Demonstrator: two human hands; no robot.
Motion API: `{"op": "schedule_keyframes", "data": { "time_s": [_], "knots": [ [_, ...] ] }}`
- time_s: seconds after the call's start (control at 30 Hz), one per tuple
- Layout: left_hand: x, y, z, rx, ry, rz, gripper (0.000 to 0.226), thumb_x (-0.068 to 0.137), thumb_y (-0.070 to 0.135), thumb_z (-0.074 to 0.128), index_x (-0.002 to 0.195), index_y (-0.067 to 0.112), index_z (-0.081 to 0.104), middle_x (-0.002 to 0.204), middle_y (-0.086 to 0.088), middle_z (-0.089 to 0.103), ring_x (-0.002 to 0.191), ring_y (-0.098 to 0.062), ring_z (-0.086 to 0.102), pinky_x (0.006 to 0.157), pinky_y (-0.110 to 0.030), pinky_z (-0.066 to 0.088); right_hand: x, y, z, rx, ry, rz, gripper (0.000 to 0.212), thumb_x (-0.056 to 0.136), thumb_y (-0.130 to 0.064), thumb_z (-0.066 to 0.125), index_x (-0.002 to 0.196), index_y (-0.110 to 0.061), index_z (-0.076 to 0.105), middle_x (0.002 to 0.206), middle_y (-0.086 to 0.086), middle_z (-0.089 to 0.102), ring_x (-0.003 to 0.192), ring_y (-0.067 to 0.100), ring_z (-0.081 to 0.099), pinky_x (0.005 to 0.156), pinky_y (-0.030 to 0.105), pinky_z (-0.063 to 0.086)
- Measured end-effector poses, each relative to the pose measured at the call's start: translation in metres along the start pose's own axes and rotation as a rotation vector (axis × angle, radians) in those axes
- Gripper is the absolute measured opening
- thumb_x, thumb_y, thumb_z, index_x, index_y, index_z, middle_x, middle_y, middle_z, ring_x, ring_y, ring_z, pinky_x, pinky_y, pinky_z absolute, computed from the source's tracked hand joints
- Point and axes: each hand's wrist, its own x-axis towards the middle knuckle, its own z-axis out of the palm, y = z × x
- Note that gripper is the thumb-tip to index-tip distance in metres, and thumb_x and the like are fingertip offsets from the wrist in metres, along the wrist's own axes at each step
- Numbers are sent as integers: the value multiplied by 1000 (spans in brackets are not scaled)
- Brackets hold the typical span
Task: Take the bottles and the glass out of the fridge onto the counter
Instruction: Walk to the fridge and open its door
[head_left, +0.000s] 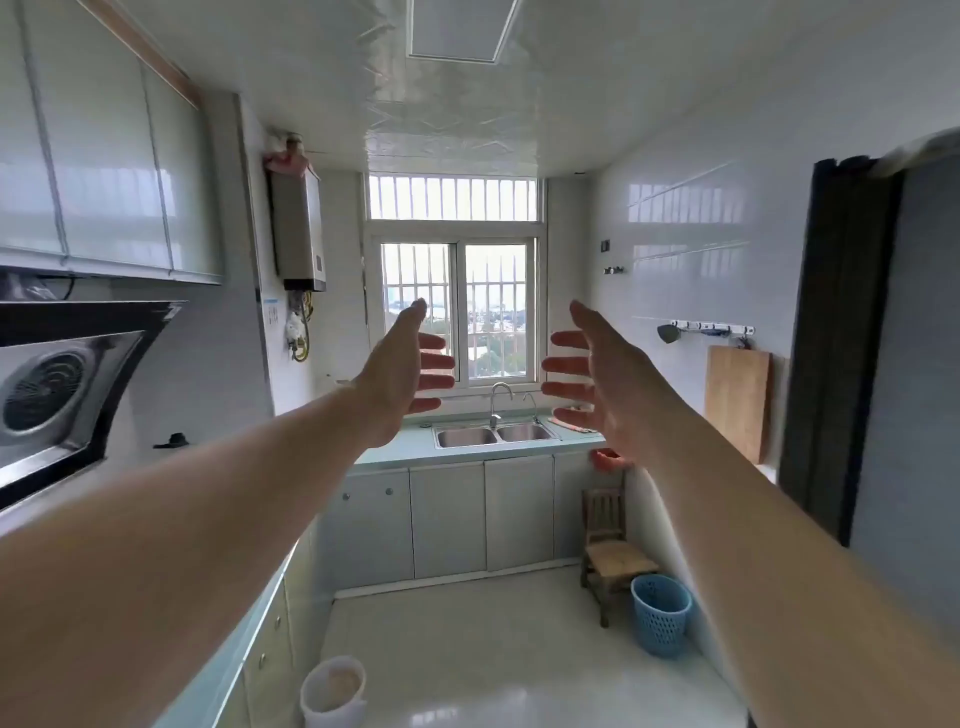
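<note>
Narrow tiled kitchen, barred window (457, 306) at the far end above a double steel sink (493, 435) set in a pale green surface (384, 456) that also runs along the left wall. Left hand (402, 366) and right hand (602, 382): both raised at arm's length, palms facing each other, fingers (434, 361) spread wide, holding nothing. Task items: no bottles and no glass in view; possible fridge, a tall grey slab (914, 364) at the right edge behind a dark frame, identity not certain. Progress: judged not begun, nothing taken out, nothing set down on the surface. Fittings, left: range hood (62, 384), wall cupboards, water heater (298, 228). Fittings, right: wooden cutting board (737, 405) hung on the wall under a hook rail. Floor: small wooden chair (610, 551), blue basket (661, 613) just beside it, white bucket (332, 688) near the left cabinets. Obstructions: floor between these lies open; chair and basket stand near the grey slab.
</note>
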Motion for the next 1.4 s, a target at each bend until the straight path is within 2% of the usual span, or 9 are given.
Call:
{"op": "schedule_keyframes", "data": {
  "time_s": [0.17,0.5,0.67,0.73,0.83,1.03,1.13,1.23,1.4],
  "knots": [
    [79,-26,-17,-31,-64,-14,60,104,61,30,117,11,62,123,-14,70,103,-27,67,101,-45,48,60,24,30,-8,72,32,53,100,-67,46,123,-22,65,122,4,70,111,26,69,101,48,55],
    [232,-80,1,-87,-167,-43,59,104,59,32,112,10,64,116,-13,72,97,-26,67,88,-37,50,193,66,42,-21,220,40,55,103,-65,43,128,-21,64,128,5,69,115,27,67,106,50,51],
    [328,-103,26,-87,-184,-9,59,104,58,31,113,10,64,121,-15,73,96,-25,68,94,-41,51,286,95,36,-43,257,17,55,104,-64,41,128,-20,64,131,5,68,115,27,67,109,53,50],
    [371,-108,40,-89,-190,-7,58,105,57,30,111,10,64,118,-14,73,93,-24,67,87,-37,51,328,104,28,-46,278,18,55,104,-63,41,128,-20,64,131,6,68,115,27,67,109,54,50],
    [435,-112,60,-87,-207,-6,57,105,55,30,113,9,63,115,-14,71,92,-25,66,78,-32,49,392,112,10,-43,318,7,55,104,-63,41,127,-19,64,130,6,69,115,28,67,108,54,51],
    [550,-139,96,-100,-257,-17,54,104,55,33,112,10,63,111,-12,71,92,-25,65,73,-31,47,494,130,-22,-37,416,-5,50,105,-61,41,121,-21,66,125,4,70,114,27,68,106,53,52],
    [606,-156,115,-118,-297,-19,56,104,55,34,114,9,64,114,-15,73,95,-27,66,76,-32,49,537,142,-35,-40,473,-5,47,104,-61,43,115,-22,68,120,3,71,110,25,70,104,51,54],
    [662,-176,138,-133,-357,-15,57,103,57,36,110,10,66,118,-15,75,94,-27,68,88,-38,51,578,156,-48,-51,553,-6,46,103,-61,46,114,-22,68,118,3,72,108,24,71,100,49,56],
    [746,-209,185,-187,-532,-6,62,103,56,37,120,5,67,114,-14,76,92,-26,70,85,-38,52,638,186,-69,-84,710,-12,50,100,-66,46,115,-24,68,120,3,72,110,25,70,90,43,56]
  ]
}}
